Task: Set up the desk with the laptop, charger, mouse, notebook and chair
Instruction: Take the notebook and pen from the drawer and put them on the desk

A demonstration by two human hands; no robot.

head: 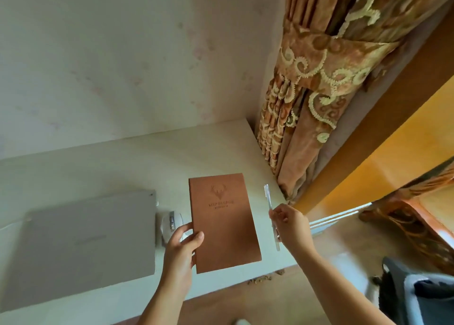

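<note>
Pinched between thumb and fingers of the left hand (183, 244) is the near left edge of the brown notebook (222, 222), with the thumb laid on the cover and the fingers tucked beneath. A clear pen (271, 216) is gripped near its middle by the curled fingertips of the right hand (291, 227). At the lower right, part of a dark chair (417, 292) is seen, standing off the desk's near right corner.

The notebook is held low over, or partly resting on, the pale desk (98, 167); which of the two cannot be told. Its long axis runs from near to far, roughly parallel to the pen, which is kept just to its right, apart from the cover. The left hand is the nearer one to the notebook, so its setting-down is judged to turn on that hand.

Just left of the notebook, a white mouse (170, 226) is partly hidden by the left hand, and beyond it the closed grey laptop (81, 243) lies flat. No charger can be made out. Farther back, a patterned curtain (317, 83) is gathered against the wall.
</note>
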